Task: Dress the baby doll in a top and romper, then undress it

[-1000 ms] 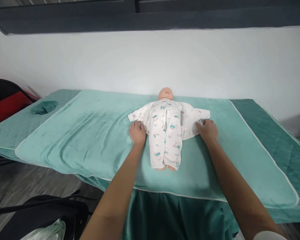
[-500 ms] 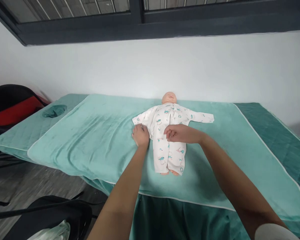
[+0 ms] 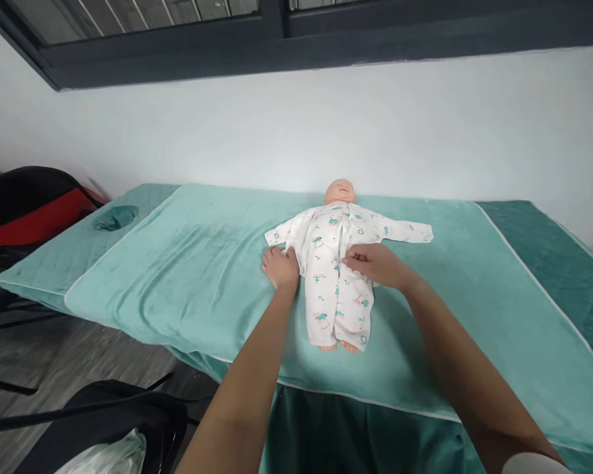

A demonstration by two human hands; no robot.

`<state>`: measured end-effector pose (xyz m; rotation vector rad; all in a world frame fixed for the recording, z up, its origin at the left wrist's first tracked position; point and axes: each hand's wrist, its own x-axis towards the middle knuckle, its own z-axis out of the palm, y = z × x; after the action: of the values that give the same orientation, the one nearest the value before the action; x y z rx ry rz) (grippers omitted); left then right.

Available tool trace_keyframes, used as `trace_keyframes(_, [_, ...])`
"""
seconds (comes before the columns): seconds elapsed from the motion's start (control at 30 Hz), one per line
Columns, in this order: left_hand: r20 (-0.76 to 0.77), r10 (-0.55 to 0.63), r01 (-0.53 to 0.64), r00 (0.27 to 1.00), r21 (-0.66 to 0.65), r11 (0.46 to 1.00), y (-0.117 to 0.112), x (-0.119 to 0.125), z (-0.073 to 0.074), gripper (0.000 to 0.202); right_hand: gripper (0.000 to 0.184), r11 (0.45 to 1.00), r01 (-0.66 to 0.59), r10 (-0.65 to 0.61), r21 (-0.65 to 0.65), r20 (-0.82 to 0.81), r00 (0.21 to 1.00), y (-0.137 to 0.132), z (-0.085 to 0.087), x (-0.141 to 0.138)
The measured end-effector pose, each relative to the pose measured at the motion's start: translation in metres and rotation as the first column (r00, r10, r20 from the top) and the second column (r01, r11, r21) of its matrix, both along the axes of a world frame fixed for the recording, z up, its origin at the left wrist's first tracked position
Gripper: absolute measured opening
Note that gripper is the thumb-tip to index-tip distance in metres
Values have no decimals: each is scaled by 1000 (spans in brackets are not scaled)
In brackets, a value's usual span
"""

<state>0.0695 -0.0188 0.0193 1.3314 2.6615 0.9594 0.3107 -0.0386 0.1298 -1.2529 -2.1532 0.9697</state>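
Observation:
A baby doll (image 3: 340,191) lies on its back, face up, with its head toward the wall. It wears a white baby romper (image 3: 321,316) printed with small teal and red figures, and its feet show below the leg ends. Down the romper's front runs a slit, gaping slightly at the chest. My left hand (image 3: 281,266) rests open beside the doll's trunk, just below the sleeve at left, with its thumb by the cloth. Over the doll's belly, my right hand (image 3: 373,262) has its fingers pinched at the edge of the front opening; the fingertips are partly hidden.
A teal velvet cover (image 3: 202,263) spreads over the massage bed, which has a face hole (image 3: 115,218) at its left end. Black-and-red chair (image 3: 34,210) stands at left; a black chair (image 3: 128,421) with a pale plastic bag (image 3: 109,457) is in front.
My right hand has shifted slightly right across the romper, and its fingers are now pinched at the front opening. My left hand stays beside the doll. The view has moved slightly.

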Motion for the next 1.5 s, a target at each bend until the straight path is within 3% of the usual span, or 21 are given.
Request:
trace_keyframes(0.03, [-10, -2, 2, 1000, -5, 1000, 0, 0, 0, 35, 35, 997, -42, 40, -65, -28, 999, 0, 2, 1])
trace_keyframes(0.1, [-24, -18, 17, 1000, -18, 1000, -1, 0, 0, 35, 34, 993, 2, -15, -122, -106, 994, 8, 7, 3])
trace_keyframes(0.2, [-9, -59, 59, 998, -3, 998, -2, -1, 1, 35, 30, 956, 294, -287, -4, -232, 929, 42, 9, 0])
trace_keyframes(0.3, [31, -105, 103, 994, 55, 993, -4, -2, 3, 33, 19, 786, 607, -531, 117, -376, 760, 88, 0, -15])
trace_keyframes(0.37, [58, -121, 115, 991, 89, 989, -6, -4, 4, 32, 16, 717, 689, -602, 109, -401, 690, 112, -11, -28])
trace_keyframes(0.53, [243, -138, 93, 960, 190, 978, -9, -13, 1, 31, 20, 796, 592, -516, 122, -374, 771, 128, -33, -43])
trace_keyframes(0.7, [517, -260, 38, 816, 401, 915, -8, -13, 2, 29, 19, 820, 561, -509, 112, -303, 805, 125, -35, -34])
trace_keyframes(0.87, [614, -418, 66, 670, 511, 857, -4, 6, 22, 29, 17, 811, 581, -538, 68, -303, 787, 129, -36, -36])
trace_keyframes(0.93, [603, -508, 147, 615, 545, 825, -5, 17, 37, 29, 17, 802, 597, -561, 16, -323, 763, 130, -38, -35])
trace_keyframes(1.0, [497, -683, 379, 535, 582, 720, -9, 26, 55, 28, 17, 788, 616, -589, -25, -324, 740, 132, -39, -33])
trace_keyframes(1.1, [276, -915, 796, 296, 458, 396, -15, 32, 79, 20, 18, 779, 624, -605, -49, -317, 730, 134, -40, -30])
trace_keyframes(1.13, [255, -939, 855, 230, 408, 320, -16, 32, 85, 21, 19, 781, 623, -602, -46, -323, 730, 135, -41, -29])
trace_keyframes(1.17, [264, -946, 878, 186, 388, 281, -16, 31, 89, 23, 20, 782, 622, -597, -40, -333, 730, 135, -41, -29])
trace_keyframes(1.2, [293, -941, 867, 168, 409, 283, -14, 30, 92, 28, 20, 785, 618, -589, -32, -346, 730, 135, -42, -28])
trace_keyframes(1.27, [378, -900, 760, 217, 514, 398, -3, 28, 94, 38, 21, 798, 602, -565, -22, -373, 736, 136, -42, -28])
trace_keyframes(1.33, [458, -817, 596, 350, 563, 572, 18, 28, 95, 41, 23, 822, 569, -531, -27, -399, 748, 136, -43, -27])
trace_keyframes(1.4, [474, -716, 504, 513, 509, 698, 47, 32, 98, 31, 25, 846, 532, -496, -35, -416, 762, 136, -42, -25])
trace_keyframes(1.5, [326, -641, 521, 695, 385, 761, 91, 43, 105, 20, 25, 864, 501, -473, -46, -414, 778, 136, -40, -20])
